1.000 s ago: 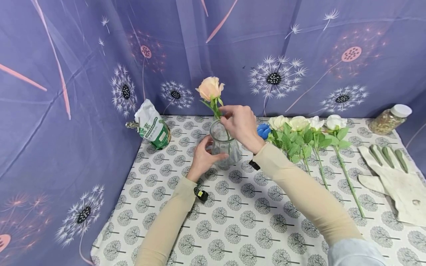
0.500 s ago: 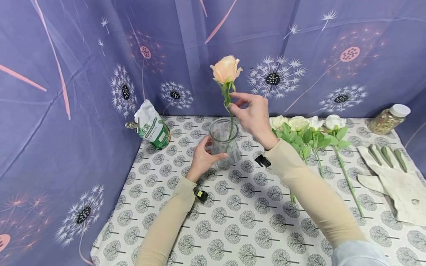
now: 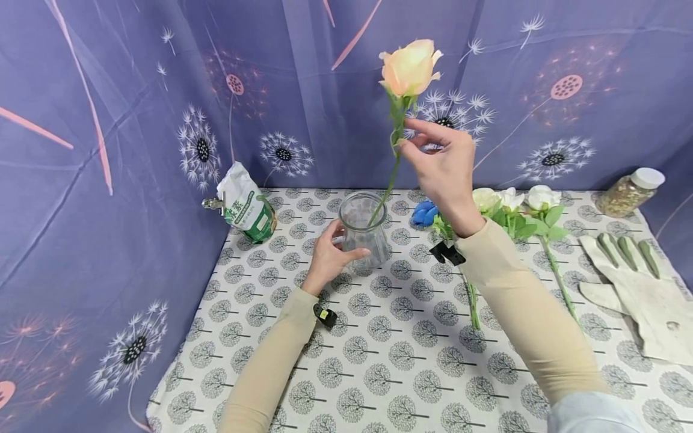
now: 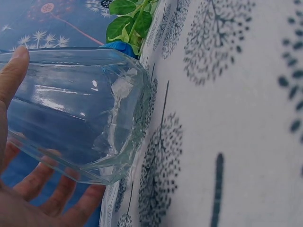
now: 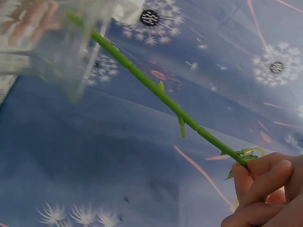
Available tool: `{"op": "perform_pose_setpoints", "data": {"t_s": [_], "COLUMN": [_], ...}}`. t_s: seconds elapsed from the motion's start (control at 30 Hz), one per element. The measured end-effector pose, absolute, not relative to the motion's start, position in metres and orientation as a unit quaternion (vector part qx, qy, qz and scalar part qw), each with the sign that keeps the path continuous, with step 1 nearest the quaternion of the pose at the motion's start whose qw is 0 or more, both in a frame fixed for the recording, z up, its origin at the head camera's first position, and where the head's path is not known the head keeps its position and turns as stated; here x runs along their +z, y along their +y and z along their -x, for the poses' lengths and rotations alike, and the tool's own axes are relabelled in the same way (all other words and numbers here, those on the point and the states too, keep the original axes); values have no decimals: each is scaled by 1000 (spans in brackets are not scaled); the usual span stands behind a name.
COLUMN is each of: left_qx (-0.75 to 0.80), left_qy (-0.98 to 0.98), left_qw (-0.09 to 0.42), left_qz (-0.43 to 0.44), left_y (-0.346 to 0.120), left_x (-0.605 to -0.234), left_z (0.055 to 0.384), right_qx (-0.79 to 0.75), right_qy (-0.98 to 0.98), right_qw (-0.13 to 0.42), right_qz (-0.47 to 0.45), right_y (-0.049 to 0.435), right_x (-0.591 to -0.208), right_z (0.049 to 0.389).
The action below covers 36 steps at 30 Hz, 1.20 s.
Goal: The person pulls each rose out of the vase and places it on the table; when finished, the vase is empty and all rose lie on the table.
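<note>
A peach rose (image 3: 409,69) is held up by my right hand (image 3: 444,162), which pinches its green stem (image 5: 161,92) just below the leaves. The stem slants down to the left, its lower end at the mouth of a clear glass vase (image 3: 368,234). Upright on the table, the vase is gripped low by my left hand (image 3: 330,255), the thumb on the near side and the fingers around the far side. The left wrist view shows the glass wall (image 4: 66,90) between thumb and fingers. No other stem shows inside the glass.
Right of the vase lie a blue flower (image 3: 424,213) and several white roses (image 3: 543,197), partly behind the right arm. A work glove (image 3: 644,307) and a lidded jar (image 3: 628,193) are farther right. A clipped white-and-green bag (image 3: 249,207) stands left, before the curtain (image 3: 346,90).
My right hand has lifted the peach rose up and to the right, drawing most of its stem out of the vase. The left hand has stayed on the glass.
</note>
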<state>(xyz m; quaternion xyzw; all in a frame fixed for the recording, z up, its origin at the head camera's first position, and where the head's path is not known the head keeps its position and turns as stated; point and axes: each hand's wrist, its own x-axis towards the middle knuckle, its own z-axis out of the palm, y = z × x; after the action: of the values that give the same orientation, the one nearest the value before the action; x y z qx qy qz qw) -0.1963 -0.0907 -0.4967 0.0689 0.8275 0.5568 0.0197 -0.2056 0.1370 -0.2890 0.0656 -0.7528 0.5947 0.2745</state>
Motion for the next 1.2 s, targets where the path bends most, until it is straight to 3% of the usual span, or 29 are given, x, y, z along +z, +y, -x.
{"op": "perform_pose_setpoints", "data": {"t_s": [0.47, 0.73, 1.2], "left_qx": [545, 544, 547], "left_qy": [836, 837, 834], "left_qw": [27, 18, 14], "left_qz": [-50, -56, -64], "left_y": [-89, -90, -89], "left_x": [-495, -495, -497], "left_z": [196, 196, 196], "right_qx": [671, 598, 496], "right_qy": [-688, -763, -863], "right_qw": [270, 244, 99], "right_qz": [-52, -17, 19], "right_y": [169, 184, 202], "right_x": [-260, -267, -328], "right_z": [182, 170, 177]}}
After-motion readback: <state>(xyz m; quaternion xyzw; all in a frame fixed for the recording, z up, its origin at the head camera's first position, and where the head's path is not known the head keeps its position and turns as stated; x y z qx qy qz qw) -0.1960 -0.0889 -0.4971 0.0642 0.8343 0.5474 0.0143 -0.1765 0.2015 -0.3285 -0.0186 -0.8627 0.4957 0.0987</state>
